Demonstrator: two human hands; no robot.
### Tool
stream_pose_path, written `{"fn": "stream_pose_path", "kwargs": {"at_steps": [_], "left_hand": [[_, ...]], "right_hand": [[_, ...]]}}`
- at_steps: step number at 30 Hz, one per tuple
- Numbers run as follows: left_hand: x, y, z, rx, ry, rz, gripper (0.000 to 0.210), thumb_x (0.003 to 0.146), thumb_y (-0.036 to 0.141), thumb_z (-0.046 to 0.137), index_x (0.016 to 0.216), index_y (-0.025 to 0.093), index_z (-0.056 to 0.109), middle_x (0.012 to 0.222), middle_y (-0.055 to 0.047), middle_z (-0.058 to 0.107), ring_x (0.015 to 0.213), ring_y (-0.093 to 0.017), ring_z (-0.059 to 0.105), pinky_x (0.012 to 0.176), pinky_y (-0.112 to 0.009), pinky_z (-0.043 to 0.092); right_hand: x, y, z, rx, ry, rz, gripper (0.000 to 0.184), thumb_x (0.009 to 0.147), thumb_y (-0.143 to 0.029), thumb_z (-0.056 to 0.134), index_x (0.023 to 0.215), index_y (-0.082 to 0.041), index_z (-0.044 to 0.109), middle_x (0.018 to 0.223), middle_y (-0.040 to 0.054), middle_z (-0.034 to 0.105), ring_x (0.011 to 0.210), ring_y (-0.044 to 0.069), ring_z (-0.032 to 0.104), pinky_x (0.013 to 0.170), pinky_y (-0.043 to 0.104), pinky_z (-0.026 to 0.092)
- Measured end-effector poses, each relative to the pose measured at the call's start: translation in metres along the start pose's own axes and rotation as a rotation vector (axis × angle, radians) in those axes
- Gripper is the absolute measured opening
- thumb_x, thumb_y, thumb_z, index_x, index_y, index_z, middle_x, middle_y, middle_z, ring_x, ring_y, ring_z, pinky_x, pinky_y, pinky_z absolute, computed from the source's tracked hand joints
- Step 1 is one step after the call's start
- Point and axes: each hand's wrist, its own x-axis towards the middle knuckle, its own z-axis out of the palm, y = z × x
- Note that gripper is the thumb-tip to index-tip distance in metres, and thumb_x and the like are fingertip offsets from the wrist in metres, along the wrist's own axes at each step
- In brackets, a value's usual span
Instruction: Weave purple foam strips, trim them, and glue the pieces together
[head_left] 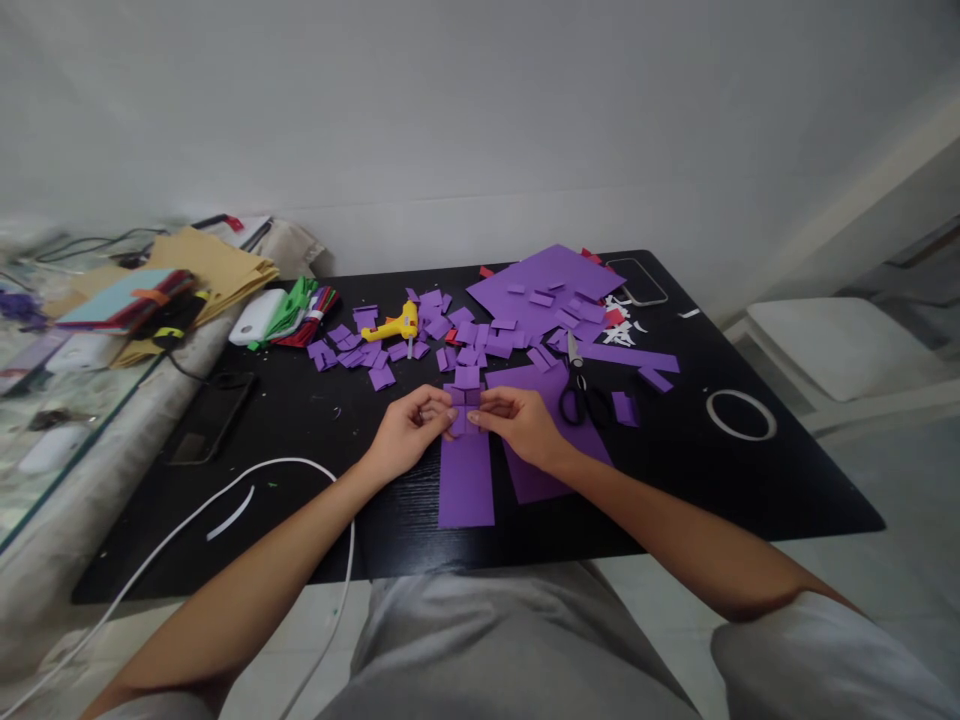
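Note:
My left hand and my right hand meet over the table, each pinching one side of a small folded purple paper piece. Beneath it a purple paper strip lies lengthwise toward me. Partly under my right hand is a larger purple sheet. Beside that hand, to the right, scissors with black handles rest with their blades pointing away. Many small folded purple pieces are scattered just beyond my hands.
A yellow glue gun lies among the pieces. Farther back is a big purple sheet. A tape ring sits at right, a dark phone at left. A white cable loops across the front left; coloured felt bundles stand behind.

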Motion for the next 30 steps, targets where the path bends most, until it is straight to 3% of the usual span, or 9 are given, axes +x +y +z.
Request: {"fn": "stream_pose_path", "kwargs": {"at_steps": [21, 30], "left_hand": [[0.0004, -0.0052, 0.0002, -0.052, -0.045, -0.075, 0.044, 0.079, 0.045, 0.086, 0.100, 0.015, 0.062, 0.066, 0.000, 0.072, 0.060, -0.019, 0.075, 0.062, -0.029, 0.062], [0.0002, -0.0026, 0.0005, -0.019, -0.027, -0.032, 0.032, 0.083, 0.040, 0.081, 0.092, 0.017, 0.062, 0.068, 0.002, 0.068, 0.061, -0.015, 0.071, 0.064, -0.027, 0.061]], "right_hand": [[0.0003, 0.0018, -0.0016, 0.003, 0.017, 0.010, 0.042, 0.058, -0.041, 0.095, 0.085, -0.019, 0.071, 0.074, 0.0001, 0.075, 0.069, 0.018, 0.073, 0.071, 0.034, 0.065], [-0.0014, -0.0009, -0.0004, -0.031, -0.001, -0.005, 0.038, 0.061, -0.040, 0.093, 0.084, -0.019, 0.071, 0.073, 0.0007, 0.075, 0.068, 0.018, 0.073, 0.071, 0.034, 0.063]]}}
